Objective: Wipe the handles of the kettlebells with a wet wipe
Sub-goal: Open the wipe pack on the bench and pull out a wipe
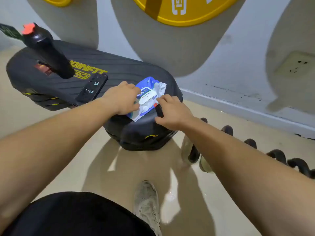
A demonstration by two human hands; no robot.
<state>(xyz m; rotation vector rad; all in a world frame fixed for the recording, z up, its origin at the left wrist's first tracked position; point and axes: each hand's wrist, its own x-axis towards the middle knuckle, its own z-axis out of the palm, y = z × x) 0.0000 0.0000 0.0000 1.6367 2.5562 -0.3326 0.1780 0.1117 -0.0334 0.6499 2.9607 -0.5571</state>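
Left hand (123, 97) pressed flat on the blue-and-white plastic wet-wipe pack (148, 97), not gripping. Right hand (172, 111) pinched at the pack's white flap. Dark curved kettlebell handles (279, 156) sat right of the right hand.

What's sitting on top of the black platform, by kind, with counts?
Wet wipe pack: 1
Phone: 1
Black bottle with a red-orange cap: 1
Hands resting on the pack: 2, left hand and right hand
Total: 3 items, plus 2 hands

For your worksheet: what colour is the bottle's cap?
Bright orange-red cap, on the black bottle; head view.
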